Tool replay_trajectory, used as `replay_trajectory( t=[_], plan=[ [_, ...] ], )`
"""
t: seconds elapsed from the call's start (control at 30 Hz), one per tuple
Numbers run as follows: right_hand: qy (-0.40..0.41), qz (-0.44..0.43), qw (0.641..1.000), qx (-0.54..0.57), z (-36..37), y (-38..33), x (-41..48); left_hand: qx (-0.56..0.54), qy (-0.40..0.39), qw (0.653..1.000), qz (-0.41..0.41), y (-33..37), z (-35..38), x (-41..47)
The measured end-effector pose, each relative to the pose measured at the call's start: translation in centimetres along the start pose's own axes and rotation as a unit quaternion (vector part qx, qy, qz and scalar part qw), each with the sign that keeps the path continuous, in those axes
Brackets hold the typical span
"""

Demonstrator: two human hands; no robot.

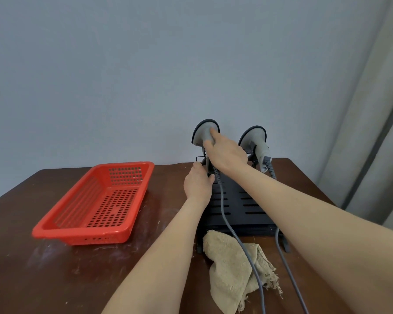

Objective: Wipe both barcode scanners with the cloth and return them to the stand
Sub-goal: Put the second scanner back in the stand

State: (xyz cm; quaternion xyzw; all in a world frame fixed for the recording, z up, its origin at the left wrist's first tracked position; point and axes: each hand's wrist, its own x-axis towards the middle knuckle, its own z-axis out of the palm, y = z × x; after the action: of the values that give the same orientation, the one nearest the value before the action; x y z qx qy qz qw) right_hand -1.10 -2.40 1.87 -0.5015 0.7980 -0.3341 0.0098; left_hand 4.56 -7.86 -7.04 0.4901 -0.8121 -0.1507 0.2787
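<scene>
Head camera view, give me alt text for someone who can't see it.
The right hand grips a gray scanner on a black stand, the left hand at its base. A second scanner sits alongside; a cloth and red basket lie on the table.

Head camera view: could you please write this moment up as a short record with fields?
left grey plastic barcode scanner: upright at stand, held by both hands
right grey plastic barcode scanner: in stand, untouched
black slotted metal stand: on brown wooden table
beige frayed cloth: in front of stand, one grey cable across it
red perforated plastic basket: left of stand
right hand: grips left scanner's neck
left hand: apparently holds its lower handle
</scene>
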Motion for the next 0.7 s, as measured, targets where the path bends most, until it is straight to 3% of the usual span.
replay_trajectory(
  t=[0.7],
  plan=[
    [-0.002, -0.040, 0.989, -0.140, -0.7, -0.4, 1.2, 0.042, 0.001, 0.999, 0.010, -0.3, 0.4, 0.6]
  ],
)
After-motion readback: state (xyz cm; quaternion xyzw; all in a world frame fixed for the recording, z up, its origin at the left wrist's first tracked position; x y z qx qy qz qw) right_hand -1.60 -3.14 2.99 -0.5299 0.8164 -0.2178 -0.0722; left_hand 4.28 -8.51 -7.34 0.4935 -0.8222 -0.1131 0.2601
